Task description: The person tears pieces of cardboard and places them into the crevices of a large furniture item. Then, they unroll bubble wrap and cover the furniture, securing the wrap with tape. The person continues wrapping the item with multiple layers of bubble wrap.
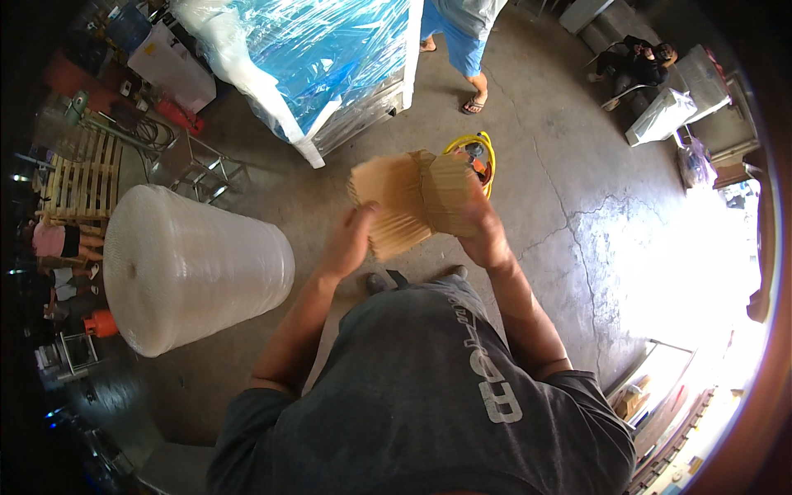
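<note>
Spanning both hands, a folded piece of ribbed brown cardboard (417, 200) is gripped by the left hand (349, 241) at its lower edge and the right hand (481, 227) at its right side. Beyond the right hand lies a yellow hose coil (487, 153); well left of the left hand lies a bubble wrap roll (190, 268).

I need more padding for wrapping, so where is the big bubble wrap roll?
In the head view, the bubble wrap roll lies on the concrete floor at the person's left, beside the left hand and below the wooden pallet.

tan corrugated cardboard (410, 200) — folded, mid-air
</note>
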`<act>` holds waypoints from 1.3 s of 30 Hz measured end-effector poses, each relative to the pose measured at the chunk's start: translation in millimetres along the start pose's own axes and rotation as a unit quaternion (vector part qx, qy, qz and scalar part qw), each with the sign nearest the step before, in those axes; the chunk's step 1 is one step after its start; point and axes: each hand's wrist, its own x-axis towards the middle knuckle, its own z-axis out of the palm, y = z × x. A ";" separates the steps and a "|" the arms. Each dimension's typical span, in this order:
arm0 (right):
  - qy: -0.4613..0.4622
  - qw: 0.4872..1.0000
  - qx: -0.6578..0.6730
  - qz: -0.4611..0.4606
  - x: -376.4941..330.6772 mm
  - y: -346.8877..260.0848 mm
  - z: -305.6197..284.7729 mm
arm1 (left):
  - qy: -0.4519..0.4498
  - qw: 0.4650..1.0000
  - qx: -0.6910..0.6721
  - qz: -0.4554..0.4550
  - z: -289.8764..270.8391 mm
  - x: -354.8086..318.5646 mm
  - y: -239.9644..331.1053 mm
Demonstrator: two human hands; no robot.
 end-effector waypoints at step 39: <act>-0.436 0.682 -0.485 -0.332 2.5 29.6 168.9 | 0.099 0.418 0.831 -0.352 -323.2 -63.9 -53.4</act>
